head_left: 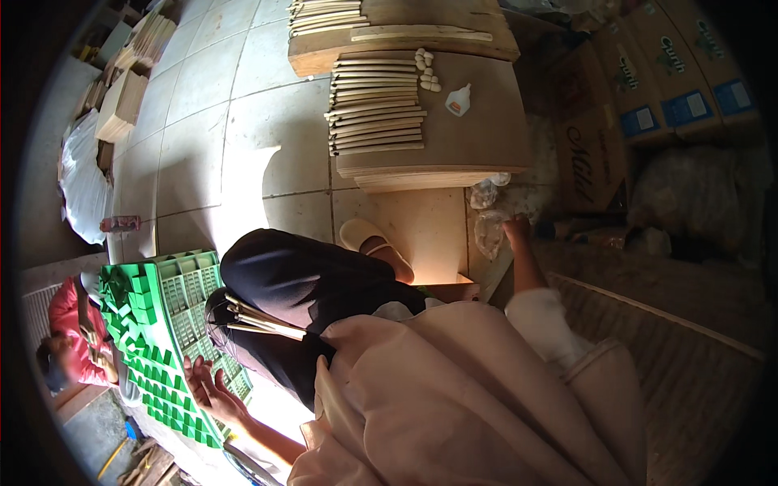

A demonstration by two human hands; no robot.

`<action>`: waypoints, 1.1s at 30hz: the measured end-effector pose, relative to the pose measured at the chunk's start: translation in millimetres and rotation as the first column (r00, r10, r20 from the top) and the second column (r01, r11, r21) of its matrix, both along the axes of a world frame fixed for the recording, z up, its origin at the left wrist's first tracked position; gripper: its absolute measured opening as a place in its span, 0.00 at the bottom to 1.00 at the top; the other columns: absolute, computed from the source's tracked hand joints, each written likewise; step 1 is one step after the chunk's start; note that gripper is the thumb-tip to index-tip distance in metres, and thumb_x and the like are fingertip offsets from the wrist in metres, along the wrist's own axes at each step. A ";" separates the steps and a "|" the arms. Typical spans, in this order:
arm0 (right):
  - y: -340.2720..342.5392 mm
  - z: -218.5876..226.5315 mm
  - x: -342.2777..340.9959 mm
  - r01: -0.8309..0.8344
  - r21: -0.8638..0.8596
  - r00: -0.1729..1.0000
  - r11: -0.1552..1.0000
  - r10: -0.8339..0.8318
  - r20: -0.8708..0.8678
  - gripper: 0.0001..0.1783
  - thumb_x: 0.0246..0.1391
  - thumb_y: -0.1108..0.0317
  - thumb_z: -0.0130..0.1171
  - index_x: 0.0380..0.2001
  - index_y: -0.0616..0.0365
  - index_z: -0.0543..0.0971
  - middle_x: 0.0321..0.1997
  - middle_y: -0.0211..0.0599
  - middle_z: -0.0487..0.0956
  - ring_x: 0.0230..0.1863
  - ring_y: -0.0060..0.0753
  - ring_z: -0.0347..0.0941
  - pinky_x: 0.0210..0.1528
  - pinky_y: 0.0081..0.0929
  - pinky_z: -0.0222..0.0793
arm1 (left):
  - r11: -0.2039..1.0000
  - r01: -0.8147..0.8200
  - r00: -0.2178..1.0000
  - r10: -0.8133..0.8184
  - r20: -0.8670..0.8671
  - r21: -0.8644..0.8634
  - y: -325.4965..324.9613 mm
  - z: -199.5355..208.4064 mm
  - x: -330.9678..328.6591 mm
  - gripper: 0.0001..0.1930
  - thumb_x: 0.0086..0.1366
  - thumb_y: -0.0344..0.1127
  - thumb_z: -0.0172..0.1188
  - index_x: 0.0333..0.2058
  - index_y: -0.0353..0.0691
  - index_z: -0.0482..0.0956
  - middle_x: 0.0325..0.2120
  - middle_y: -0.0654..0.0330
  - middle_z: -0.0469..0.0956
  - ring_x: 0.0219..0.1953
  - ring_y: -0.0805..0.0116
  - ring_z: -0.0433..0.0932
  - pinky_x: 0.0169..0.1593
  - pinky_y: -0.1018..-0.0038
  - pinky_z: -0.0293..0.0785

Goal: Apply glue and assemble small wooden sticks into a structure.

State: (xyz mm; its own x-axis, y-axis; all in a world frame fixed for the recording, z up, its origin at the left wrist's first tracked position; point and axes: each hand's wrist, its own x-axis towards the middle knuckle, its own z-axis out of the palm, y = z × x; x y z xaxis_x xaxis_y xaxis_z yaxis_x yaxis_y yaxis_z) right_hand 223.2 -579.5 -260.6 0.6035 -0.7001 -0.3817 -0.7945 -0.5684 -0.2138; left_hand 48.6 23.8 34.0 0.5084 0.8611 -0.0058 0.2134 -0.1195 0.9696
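Note:
My left hand [214, 394] is open, its fingers apart and nothing seen in it, beside a green plastic crate [190, 283]. Rows of small green blocks [166, 405] cover the near side of a green surface there. On the right, my right hand [517, 231] reaches down next to a clear plastic bag [488, 235]; its fingers are too small to show whether they grip the bag. Several pale wooden sticks [263, 322] lie across my dark-clothed thigh. Ahead, a row of similar sticks [377, 105] lies on a stacked board [478, 146], with small pale rounded pieces [427, 71] and a white squeeze bottle [459, 100].
Farther off, a wooden block [405, 47] bears more sticks. Cardboard boxes [656, 73] and bagged goods [689, 194] crowd the right. Another person in a red top [69, 320] sits at left behind the green blocks. Wood stacks [123, 105] and a white sack [85, 178] stand along the left.

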 end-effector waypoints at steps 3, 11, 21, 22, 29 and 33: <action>33.2 66.8 -6.2 -0.172 0.575 0.984 0.800 0.117 0.132 0.14 0.38 0.63 0.62 0.22 0.64 0.74 0.22 0.39 0.75 0.24 0.26 0.71 0.29 0.26 0.65 | 0.984 0.081 0.985 -0.054 0.166 -0.162 -17.9 3.2 10.1 0.12 0.54 0.28 0.43 0.36 0.39 0.72 0.23 0.68 0.68 0.23 0.81 0.60 0.25 0.88 0.53; 277.9 270.8 -2.4 -0.922 0.225 0.384 0.316 0.654 0.652 0.09 0.35 0.70 0.57 0.24 0.62 0.74 0.17 0.42 0.73 0.20 0.38 0.71 0.25 0.27 0.65 | 0.608 0.746 0.666 -0.680 -0.307 0.271 -125.2 16.8 64.3 0.39 0.32 0.34 0.72 0.48 0.38 0.66 0.37 0.53 0.73 0.39 0.61 0.73 0.40 0.71 0.70; 385.2 297.9 -7.7 -0.978 0.132 -0.059 -0.164 0.816 0.574 0.12 0.33 0.67 0.64 0.23 0.59 0.74 0.20 0.35 0.72 0.22 0.32 0.70 0.25 0.27 0.63 | 0.503 0.422 0.906 -0.213 0.365 -0.754 -43.5 3.2 11.6 0.06 0.56 0.24 0.47 0.32 0.33 0.72 0.22 0.58 0.74 0.23 0.71 0.72 0.33 0.80 0.70; 390.2 291.7 -8.8 -0.926 0.312 0.029 -0.213 0.783 0.621 0.11 0.37 0.68 0.62 0.25 0.58 0.73 0.20 0.35 0.71 0.19 0.27 0.67 0.21 0.25 0.61 | 0.423 0.415 0.909 -0.226 0.350 -0.805 -35.3 2.3 5.2 0.06 0.58 0.27 0.47 0.31 0.32 0.71 0.25 0.54 0.75 0.27 0.69 0.73 0.37 0.78 0.71; 414.3 273.3 -28.5 0.198 0.905 0.855 -0.376 0.519 0.029 0.05 0.51 0.72 0.48 0.33 0.57 0.71 0.17 0.24 0.67 0.13 0.08 0.52 0.11 0.11 0.41 | 0.646 0.560 0.779 -0.624 0.063 -0.520 -26.7 -11.9 -24.7 0.11 0.56 0.26 0.51 0.39 0.31 0.73 0.33 0.59 0.76 0.35 0.71 0.74 0.42 0.77 0.70; 419.3 272.7 -32.6 -0.730 0.558 0.228 -0.395 0.630 0.743 0.07 0.47 0.72 0.56 0.30 0.57 0.69 0.16 0.24 0.68 0.15 0.11 0.59 0.15 0.13 0.54 | 0.384 0.247 0.946 0.104 0.308 -0.890 -20.7 -21.1 -37.2 0.07 0.52 0.29 0.53 0.30 0.34 0.74 0.24 0.61 0.75 0.27 0.72 0.72 0.32 0.80 0.69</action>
